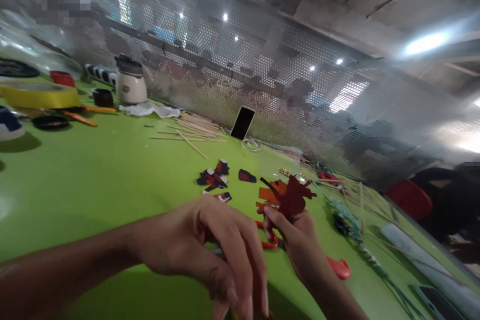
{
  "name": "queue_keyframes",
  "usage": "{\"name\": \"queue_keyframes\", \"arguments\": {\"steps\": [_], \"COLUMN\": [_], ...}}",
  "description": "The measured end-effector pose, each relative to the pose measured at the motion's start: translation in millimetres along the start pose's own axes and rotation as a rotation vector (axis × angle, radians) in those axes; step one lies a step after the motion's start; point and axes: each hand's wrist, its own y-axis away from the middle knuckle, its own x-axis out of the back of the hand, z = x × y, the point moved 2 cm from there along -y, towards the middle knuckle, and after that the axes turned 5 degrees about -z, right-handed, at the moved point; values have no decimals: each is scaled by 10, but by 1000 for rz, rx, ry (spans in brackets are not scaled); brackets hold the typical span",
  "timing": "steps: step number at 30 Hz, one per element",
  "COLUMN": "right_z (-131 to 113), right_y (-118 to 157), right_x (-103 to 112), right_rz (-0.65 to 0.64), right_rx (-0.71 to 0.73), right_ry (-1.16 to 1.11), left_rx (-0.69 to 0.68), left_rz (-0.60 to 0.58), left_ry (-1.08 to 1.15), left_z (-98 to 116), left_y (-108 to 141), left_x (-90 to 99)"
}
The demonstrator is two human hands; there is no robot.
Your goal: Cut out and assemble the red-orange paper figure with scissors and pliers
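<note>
My left hand [210,245] is low in the middle of the view, fingers curled down towards the thumb. Whatever lies at its fingertips is mostly hidden. My right hand [294,235] is closed at a dark red cut-out [294,197], seemingly gripping its lower edge. Orange cut pieces [272,192] lie just behind its fingers. Beneath that hand shows a red handle loop [275,242], apparently of scissors, partly covered. Further off, dark blue and red cut pieces [213,177] rest in a small heap, with a single piece [247,176] beside them.
Thin wooden sticks [198,127] lie at the back, near a propped phone [243,123] and a perforated metal screen [210,60]. A cream jar [130,82] and yellow tape roll [41,96] stand left. Right are a green braided cord [348,220] and a red object [338,267].
</note>
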Motion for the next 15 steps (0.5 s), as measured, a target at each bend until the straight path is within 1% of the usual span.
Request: {"name": "queue_keyframes", "arguments": {"steps": [2, 7, 10, 13, 14, 15], "right_z": [22, 46, 39, 25, 20, 14], "right_y": [-4, -20, -18, -11, -10, -10], "right_x": [9, 16, 15, 14, 13, 14], "right_rz": [0, 5, 6, 4, 4, 4], "right_rx": [4, 14, 15, 9, 7, 7], "right_ry": [18, 37, 39, 48, 50, 51], "left_rx": [27, 46, 75, 124, 154, 186], "left_rz": [-13, -45, -44, -19, -14, -38], "left_ry": [-1, 12, 0, -105, -159, -211], "left_z": [4, 23, 80, 120, 92, 28], "left_y": [-2, -3, -16, -32, -27, -13], "left_x": [3, 15, -4, -5, 10, 30]}}
